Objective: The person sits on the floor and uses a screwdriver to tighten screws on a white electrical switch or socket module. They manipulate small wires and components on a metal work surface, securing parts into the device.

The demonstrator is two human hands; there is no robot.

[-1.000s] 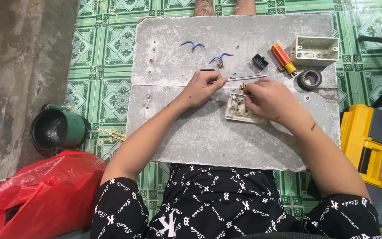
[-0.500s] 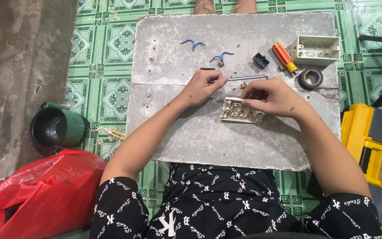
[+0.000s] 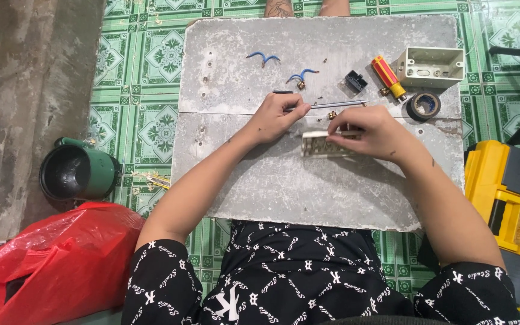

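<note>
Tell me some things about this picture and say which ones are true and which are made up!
1. The right hand holds a pale switch frame on the board. True.
2. The left hand is empty. False: its fingers pinch a thin metal tool.
3. The tape roll lies on the red bag. False: it lies on the board, near the open plastic box.
4. Two bent blue wires lie on the board beyond the hands. True.
5. The green mug stands on the board. False: it stands on the floor to the left of it.
</note>
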